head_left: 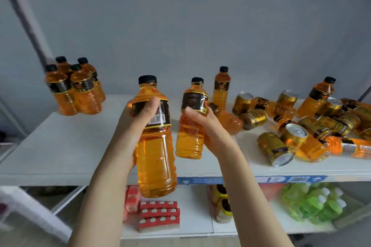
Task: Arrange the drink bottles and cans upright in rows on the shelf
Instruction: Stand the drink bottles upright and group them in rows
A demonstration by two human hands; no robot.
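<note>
Holding, left: the left hand (138, 118) wraps a large clear-plastic bottle (155, 146) of orange drink at its dark label, thumb across the front; black ribbed cap up, body ridged, nearly upright, in the air in front of the shelf edge.
Holding, right: the right hand (202, 124) grips a smaller bottle (190, 126) of the same kind from its right side, thumb on the label; it leans slightly and is also clear of the shelf.
Hidden: the fingers of both hands are behind the bottles; label print is too blurred to read.
Shelf: the white shelf (66, 146) is flat and matte, with a blue strip along its front edge.
Loose pile: at right, gold metal cans (275, 149) and orange bottles lie on their sides in a jumble, overlapping; the pile is cut off by the right border.
Standing: one upright bottle (221, 86) stands behind the held ones; four upright bottles (74, 88) stand in a tight cluster at far left, motion-blurred.
Lower shelf: red cartons (159, 216), yellow packs and green bottles (313, 202), partly hidden by the forearms.
Back: plain grey wall.
</note>
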